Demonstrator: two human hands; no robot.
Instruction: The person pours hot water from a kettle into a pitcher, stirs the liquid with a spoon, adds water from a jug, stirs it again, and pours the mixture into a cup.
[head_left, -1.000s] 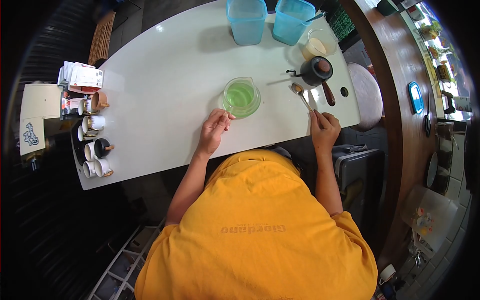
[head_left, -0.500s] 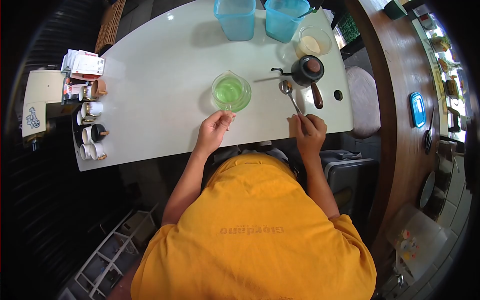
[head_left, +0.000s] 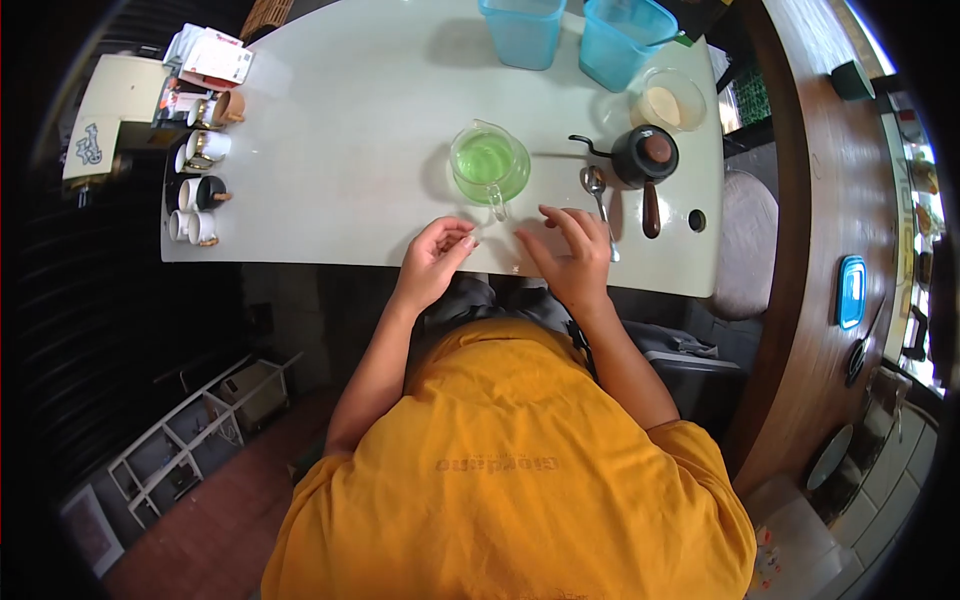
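Both grips look empty: the left grip is half-curled, thumb near fingertips, and the right grip spreads wider, just beside a silver metal spoon. A clear round glass jug of green liquid stands beyond them on the white tabletop. The step seems a reach; lifting the jug would call for closing on its clear handle.
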